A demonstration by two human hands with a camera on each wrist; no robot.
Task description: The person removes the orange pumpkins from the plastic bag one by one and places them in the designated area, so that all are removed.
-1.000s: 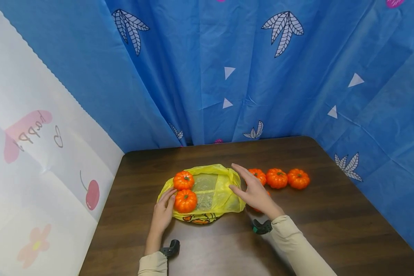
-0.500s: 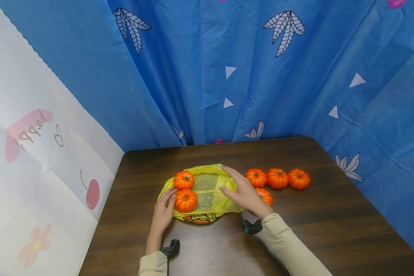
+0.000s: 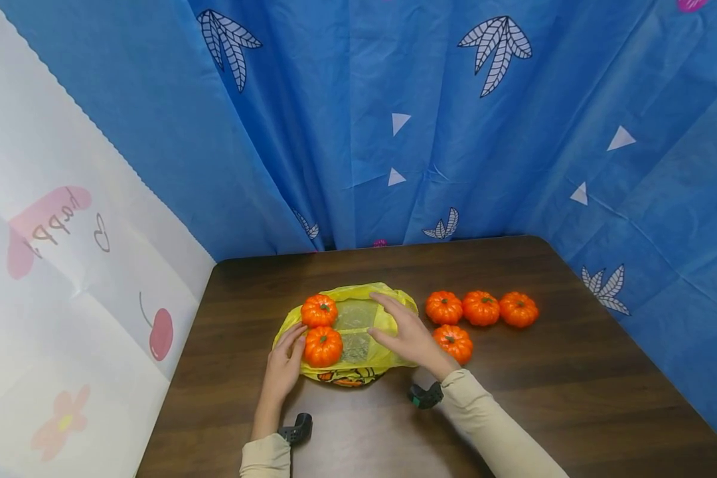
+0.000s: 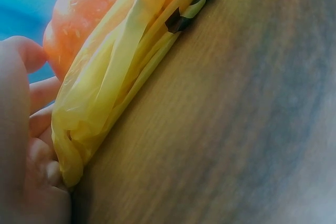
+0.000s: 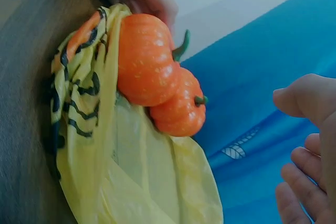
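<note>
My left hand (image 3: pixel 282 366) lies at the left of the yellow plastic bag (image 3: pixel 354 293), left of the frame's lower centre; its fingers are loosely bent and extended, the thumb at the near pumpkin (image 3: pixel 323 347), and I grip nothing; in the left wrist view that thumb meets the orange skin, or all but meets it, while the other fingers pass behind the bag's edge. My right hand (image 3: pixel 407 335) hovers at the bag's right end, thumb and fingers spread wide apart, with nothing in them.

The bag lies flattened just below the frame's centre, black and orange print along its lower edge; the far pumpkin (image 3: pixel 319 310) sits touching the near one on its left part; whether they are inside, I cannot tell.

Right of my right hand, three pumpkins (image 3: pixel 481 309) stand in a row, with a lone pumpkin (image 3: pixel 453 344) just below the leftmost; all rest on the dark wood-grain table (image 3: pixel 603 398).
</note>
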